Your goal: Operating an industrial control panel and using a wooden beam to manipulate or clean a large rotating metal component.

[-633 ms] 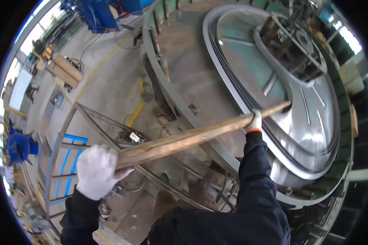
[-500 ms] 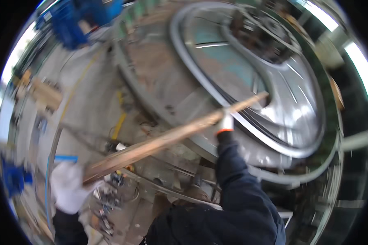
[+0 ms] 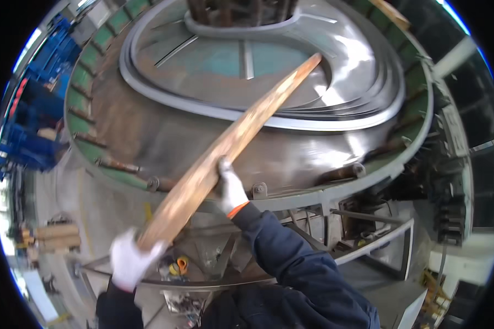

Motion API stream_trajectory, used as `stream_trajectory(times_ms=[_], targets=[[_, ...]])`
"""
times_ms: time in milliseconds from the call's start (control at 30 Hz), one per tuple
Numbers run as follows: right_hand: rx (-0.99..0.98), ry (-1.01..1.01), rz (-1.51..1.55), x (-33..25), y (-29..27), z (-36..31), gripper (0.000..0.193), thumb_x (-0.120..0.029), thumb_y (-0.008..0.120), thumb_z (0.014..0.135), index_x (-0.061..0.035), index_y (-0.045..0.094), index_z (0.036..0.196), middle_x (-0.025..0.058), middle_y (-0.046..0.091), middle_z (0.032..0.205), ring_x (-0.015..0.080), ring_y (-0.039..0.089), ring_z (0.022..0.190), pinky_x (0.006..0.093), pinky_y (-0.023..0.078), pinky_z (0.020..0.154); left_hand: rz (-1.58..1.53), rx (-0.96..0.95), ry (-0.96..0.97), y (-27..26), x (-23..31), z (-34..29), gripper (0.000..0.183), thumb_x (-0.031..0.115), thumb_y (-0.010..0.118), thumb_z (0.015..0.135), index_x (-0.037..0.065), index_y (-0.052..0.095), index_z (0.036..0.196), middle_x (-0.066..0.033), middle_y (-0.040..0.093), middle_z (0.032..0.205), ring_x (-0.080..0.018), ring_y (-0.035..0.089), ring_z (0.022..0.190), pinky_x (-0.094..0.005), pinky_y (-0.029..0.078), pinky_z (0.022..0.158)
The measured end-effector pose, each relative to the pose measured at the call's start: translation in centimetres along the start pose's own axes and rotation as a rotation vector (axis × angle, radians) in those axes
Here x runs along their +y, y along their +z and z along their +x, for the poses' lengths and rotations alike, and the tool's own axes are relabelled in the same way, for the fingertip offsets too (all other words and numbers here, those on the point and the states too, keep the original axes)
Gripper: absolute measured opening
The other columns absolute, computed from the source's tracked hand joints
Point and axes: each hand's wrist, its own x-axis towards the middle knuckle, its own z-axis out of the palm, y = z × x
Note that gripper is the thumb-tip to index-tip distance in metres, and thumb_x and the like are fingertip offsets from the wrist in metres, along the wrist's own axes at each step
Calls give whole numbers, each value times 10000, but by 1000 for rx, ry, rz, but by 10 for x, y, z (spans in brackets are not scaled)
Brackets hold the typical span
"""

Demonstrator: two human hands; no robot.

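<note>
A long rough wooden plank slants from my lower left up to the right, its tapered far end over the round metal turntable. Wrapped round its near end is my left hand, in a white glove. Further along, my right hand, gloved in white with an orange cuff, grips the plank's right edge from below; part of its fingers is hidden behind the wood. Beyond lie curved grey metal strips, coiled in a loop on the turntable. Whether the plank's tip touches the strips or the surface I cannot tell.
A green rim with rollers rings the turntable. A dark central hub stands at the back. Below the rim is a metal frame, with a yellow-orange tape roll near my left hand. Blue machinery stands at the far left.
My view has swung to the right, toward the turntable. The plank now stands steeper, and my right hand is nearer my left along it. Both hands still hold it.
</note>
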Motion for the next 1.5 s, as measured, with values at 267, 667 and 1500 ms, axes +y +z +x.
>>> stream_trajectory(times_ms=[267, 667, 1500], targets=[[-170, -354, -314, -178, -64, 247, 529, -408, 678, 1068, -8, 643, 1412, 123, 702, 1328, 227, 680, 1162, 377, 543, 1049, -237, -27, 92, 248, 135, 340, 664, 674, 717, 877, 16, 812, 873, -253, 761, 856, -424, 761, 823, -488, 595, 729], [-81, -263, -51, -250, -138, 160, 1020, -631, 797, 914, -22, 352, 1601, 199, 543, 1466, 370, 597, 1288, 502, 537, 1120, -315, -245, -55, 204, 196, 220, 777, 722, 732, 816, -51, 776, 872, -276, 748, 861, -441, 738, 828, -508, 576, 796], [-157, -135, 11, -10, -65, -121, 667, -430, 813, 979, -51, 575, 1474, 101, 632, 1411, 263, 593, 1303, 432, 461, 1188, -155, 62, 231, 51, -54, -209, 580, 534, 919, 725, 12, 716, 877, -186, 714, 793, -409, 721, 737, -461, 587, 677]])
